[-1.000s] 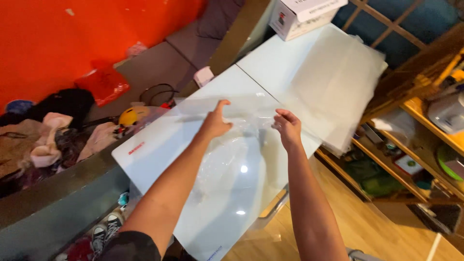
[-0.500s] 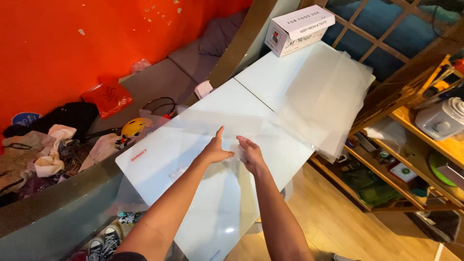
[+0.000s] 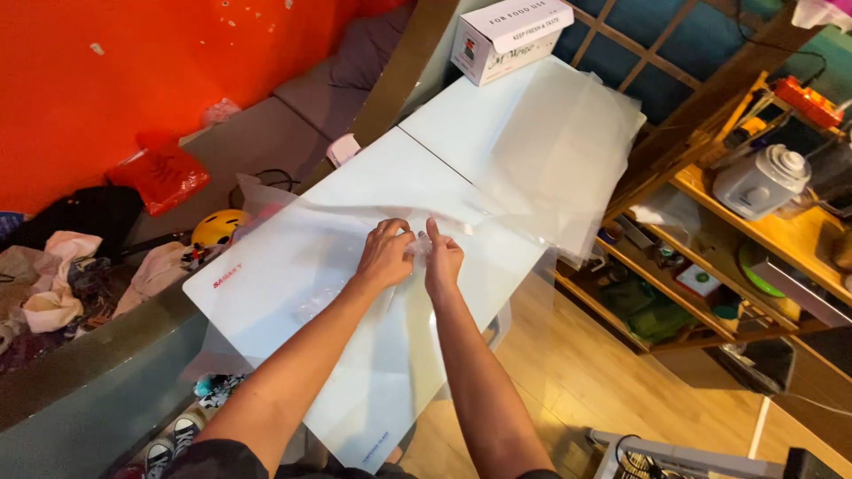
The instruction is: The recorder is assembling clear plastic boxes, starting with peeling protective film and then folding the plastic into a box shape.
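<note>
A large clear plastic sheet (image 3: pixel 293 239) lies spread over the white chest-freezer lid (image 3: pixel 266 293). My left hand (image 3: pixel 386 253) and my right hand (image 3: pixel 441 257) meet near the lid's middle, both pinching a bunched fold of the sheet between their fingers. Further back, a stack of translucent plastic sheets (image 3: pixel 559 151) covers the second white lid and hangs over its right edge.
A white cardboard box (image 3: pixel 510 35) stands at the far end. On the right, wooden shelves (image 3: pixel 763 231) hold a rice cooker (image 3: pixel 763 177) and clutter. An orange wall, a red bag (image 3: pixel 160 177), a yellow helmet (image 3: pixel 217 229) and clothes lie left. Shoes (image 3: pixel 191 426) sit below.
My hands were apart, flat on the sheet. They have drawn together at the middle and gathered the plastic into a bunch between them.
</note>
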